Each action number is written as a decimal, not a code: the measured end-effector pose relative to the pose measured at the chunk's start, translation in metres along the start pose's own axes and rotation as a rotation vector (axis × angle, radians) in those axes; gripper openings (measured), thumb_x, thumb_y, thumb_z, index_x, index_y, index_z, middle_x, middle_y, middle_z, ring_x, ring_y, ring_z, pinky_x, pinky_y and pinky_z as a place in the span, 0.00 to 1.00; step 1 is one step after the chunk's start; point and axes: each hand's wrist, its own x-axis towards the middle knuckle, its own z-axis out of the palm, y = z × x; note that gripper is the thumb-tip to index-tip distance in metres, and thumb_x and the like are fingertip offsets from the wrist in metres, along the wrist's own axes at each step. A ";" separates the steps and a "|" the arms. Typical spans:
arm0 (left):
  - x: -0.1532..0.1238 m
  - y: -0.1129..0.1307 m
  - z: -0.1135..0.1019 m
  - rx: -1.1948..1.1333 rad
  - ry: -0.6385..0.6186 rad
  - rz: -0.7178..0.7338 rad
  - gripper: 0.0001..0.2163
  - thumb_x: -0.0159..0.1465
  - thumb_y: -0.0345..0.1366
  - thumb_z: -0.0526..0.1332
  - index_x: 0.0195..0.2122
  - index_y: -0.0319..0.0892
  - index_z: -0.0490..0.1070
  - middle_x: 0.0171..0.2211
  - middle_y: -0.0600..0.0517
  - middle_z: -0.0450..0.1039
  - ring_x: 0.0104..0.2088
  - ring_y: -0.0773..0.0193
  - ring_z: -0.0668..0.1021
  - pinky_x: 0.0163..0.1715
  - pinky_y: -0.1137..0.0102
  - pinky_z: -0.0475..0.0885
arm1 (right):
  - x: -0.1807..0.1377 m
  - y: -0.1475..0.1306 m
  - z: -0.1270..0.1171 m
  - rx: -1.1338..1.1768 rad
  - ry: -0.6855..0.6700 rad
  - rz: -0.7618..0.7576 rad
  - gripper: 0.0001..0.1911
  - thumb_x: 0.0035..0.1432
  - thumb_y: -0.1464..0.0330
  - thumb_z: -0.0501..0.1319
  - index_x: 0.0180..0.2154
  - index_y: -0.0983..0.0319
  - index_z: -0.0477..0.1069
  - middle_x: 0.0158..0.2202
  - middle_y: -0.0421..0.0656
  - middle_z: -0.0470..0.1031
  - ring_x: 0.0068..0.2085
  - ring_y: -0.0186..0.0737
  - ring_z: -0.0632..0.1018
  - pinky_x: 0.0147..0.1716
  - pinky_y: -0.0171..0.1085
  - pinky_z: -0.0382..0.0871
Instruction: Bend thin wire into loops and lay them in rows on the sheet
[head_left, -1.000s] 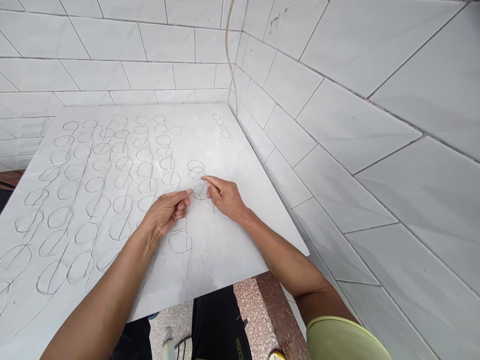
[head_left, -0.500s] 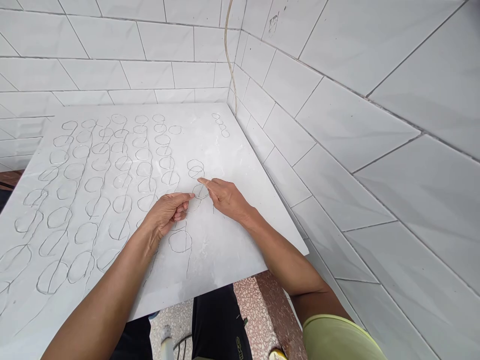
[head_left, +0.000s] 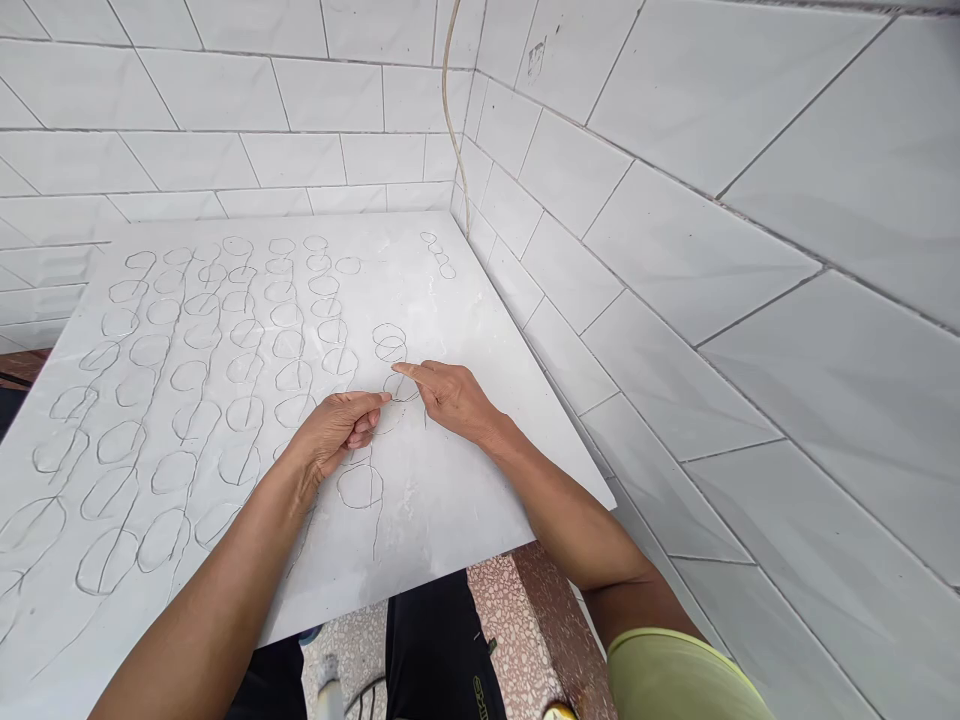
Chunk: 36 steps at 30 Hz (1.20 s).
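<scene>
Head camera, tiled corner: white wall tiles (head_left: 675, 200) meet behind a pale marble-look slab (head_left: 450, 520) jutting out above a terrazzo floor (head_left: 510, 640), a thin cable (head_left: 450, 110) hanging down the corner. From my remote seat I see rows of scratched ovals (head_left: 247, 410) covering the slab's left side and middle. A lime-green sleeve (head_left: 667, 680) and black trousers (head_left: 442, 650) show at the lower edge. Nearest the hands lies a small scratched circle (head_left: 401, 387). The right hand (head_left: 450, 398) rests beside it, index finger (head_left: 409, 373) stretched across its top, other fingers folded under; I cannot tell whether they pinch anything thin. The left hand (head_left: 337, 425) sits just beside, fingers curled loosely, nothing visible in them. Good work here would keep that fingertip slow and close to the line, both wrists clear of the marks.
</scene>
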 end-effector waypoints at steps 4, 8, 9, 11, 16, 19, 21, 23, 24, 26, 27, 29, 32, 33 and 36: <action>-0.003 0.004 0.004 -0.025 0.028 0.052 0.16 0.58 0.40 0.71 0.21 0.39 0.68 0.19 0.58 0.54 0.19 0.75 0.56 0.18 0.74 0.52 | 0.006 -0.009 -0.007 0.230 0.064 0.194 0.19 0.73 0.63 0.53 0.60 0.59 0.69 0.30 0.38 0.72 0.30 0.34 0.71 0.31 0.35 0.67; -0.005 0.009 0.009 -0.124 0.080 0.135 0.18 0.60 0.44 0.71 0.22 0.39 0.69 0.20 0.57 0.55 0.20 0.74 0.59 0.19 0.74 0.55 | 0.014 -0.011 -0.013 0.577 0.131 0.486 0.21 0.68 0.51 0.57 0.51 0.61 0.71 0.34 0.41 0.76 0.29 0.34 0.76 0.24 0.33 0.69; -0.005 0.010 0.009 -0.137 0.080 0.153 0.18 0.60 0.45 0.71 0.22 0.39 0.69 0.20 0.57 0.56 0.20 0.73 0.59 0.19 0.74 0.55 | 0.016 -0.011 -0.014 0.662 0.114 0.525 0.22 0.67 0.50 0.58 0.47 0.61 0.72 0.34 0.42 0.77 0.29 0.34 0.76 0.22 0.33 0.69; -0.005 0.011 0.010 -0.144 0.070 0.173 0.19 0.60 0.46 0.71 0.22 0.39 0.69 0.20 0.57 0.57 0.19 0.73 0.60 0.20 0.74 0.56 | 0.018 -0.010 -0.013 0.802 0.068 0.547 0.22 0.65 0.50 0.60 0.43 0.62 0.72 0.35 0.43 0.77 0.29 0.35 0.77 0.21 0.32 0.70; -0.004 0.010 0.013 -0.153 0.066 0.168 0.18 0.60 0.46 0.71 0.22 0.39 0.69 0.19 0.57 0.58 0.19 0.73 0.61 0.21 0.73 0.56 | 0.017 -0.013 -0.009 0.907 -0.004 0.511 0.19 0.62 0.52 0.62 0.37 0.63 0.74 0.34 0.44 0.77 0.30 0.35 0.77 0.22 0.32 0.70; -0.002 0.006 0.014 -0.128 0.051 0.153 0.18 0.60 0.45 0.71 0.22 0.39 0.69 0.19 0.57 0.58 0.19 0.73 0.61 0.21 0.73 0.57 | 0.015 -0.015 -0.006 0.788 0.021 0.529 0.15 0.63 0.57 0.60 0.34 0.62 0.73 0.30 0.41 0.75 0.28 0.33 0.75 0.22 0.32 0.67; -0.001 0.004 0.013 -0.097 0.037 0.140 0.18 0.60 0.44 0.71 0.21 0.39 0.68 0.19 0.57 0.58 0.19 0.73 0.61 0.22 0.73 0.57 | 0.013 -0.015 -0.004 0.620 0.066 0.517 0.12 0.63 0.61 0.59 0.30 0.61 0.71 0.26 0.37 0.70 0.25 0.32 0.70 0.22 0.32 0.63; 0.001 0.001 0.013 -0.062 0.030 0.132 0.18 0.60 0.43 0.71 0.21 0.39 0.68 0.19 0.57 0.58 0.20 0.73 0.61 0.22 0.73 0.57 | 0.012 -0.016 -0.002 0.456 0.108 0.467 0.11 0.61 0.66 0.58 0.26 0.60 0.66 0.23 0.35 0.64 0.24 0.30 0.64 0.22 0.32 0.57; 0.001 0.001 0.012 -0.043 0.028 0.130 0.17 0.60 0.43 0.70 0.21 0.39 0.69 0.19 0.57 0.58 0.20 0.73 0.61 0.22 0.73 0.57 | 0.011 -0.017 -0.002 0.399 0.119 0.437 0.11 0.60 0.68 0.57 0.25 0.60 0.63 0.22 0.35 0.61 0.24 0.30 0.61 0.22 0.33 0.54; 0.001 -0.001 0.012 0.001 0.023 0.130 0.17 0.61 0.44 0.70 0.22 0.39 0.69 0.19 0.57 0.58 0.20 0.73 0.61 0.22 0.73 0.57 | 0.009 -0.018 -0.002 0.330 0.124 0.386 0.12 0.58 0.72 0.56 0.24 0.60 0.57 0.22 0.35 0.59 0.24 0.31 0.59 0.22 0.34 0.51; 0.001 -0.001 0.012 0.024 0.022 0.128 0.18 0.61 0.44 0.70 0.22 0.40 0.69 0.19 0.57 0.58 0.20 0.73 0.61 0.22 0.73 0.56 | 0.009 -0.018 -0.002 0.303 0.121 0.367 0.12 0.57 0.73 0.55 0.23 0.59 0.55 0.23 0.35 0.58 0.25 0.31 0.58 0.22 0.34 0.51; 0.000 -0.001 0.013 0.066 0.023 0.123 0.18 0.61 0.45 0.70 0.21 0.40 0.69 0.19 0.56 0.59 0.20 0.72 0.61 0.22 0.73 0.56 | 0.008 -0.018 -0.005 0.255 0.105 0.333 0.13 0.56 0.74 0.55 0.23 0.59 0.52 0.23 0.35 0.57 0.25 0.31 0.58 0.23 0.35 0.51; 0.000 -0.001 0.014 0.061 0.018 0.132 0.18 0.61 0.46 0.70 0.22 0.40 0.70 0.19 0.56 0.59 0.20 0.72 0.62 0.22 0.73 0.57 | 0.010 -0.017 -0.010 0.317 0.060 0.359 0.12 0.60 0.71 0.56 0.24 0.60 0.58 0.23 0.35 0.61 0.24 0.31 0.60 0.23 0.34 0.53; 0.000 -0.001 0.015 0.031 0.016 0.144 0.18 0.61 0.46 0.70 0.23 0.40 0.71 0.19 0.56 0.60 0.20 0.72 0.62 0.22 0.73 0.58 | 0.011 -0.016 -0.012 0.388 0.040 0.403 0.11 0.62 0.68 0.56 0.26 0.60 0.62 0.24 0.36 0.64 0.24 0.31 0.63 0.22 0.33 0.55; 0.000 0.001 0.015 -0.112 0.017 0.207 0.17 0.62 0.46 0.69 0.25 0.39 0.72 0.20 0.56 0.61 0.21 0.71 0.64 0.24 0.72 0.60 | 0.014 -0.014 -0.016 0.630 -0.004 0.558 0.15 0.67 0.55 0.57 0.36 0.60 0.70 0.31 0.40 0.75 0.25 0.32 0.71 0.20 0.32 0.63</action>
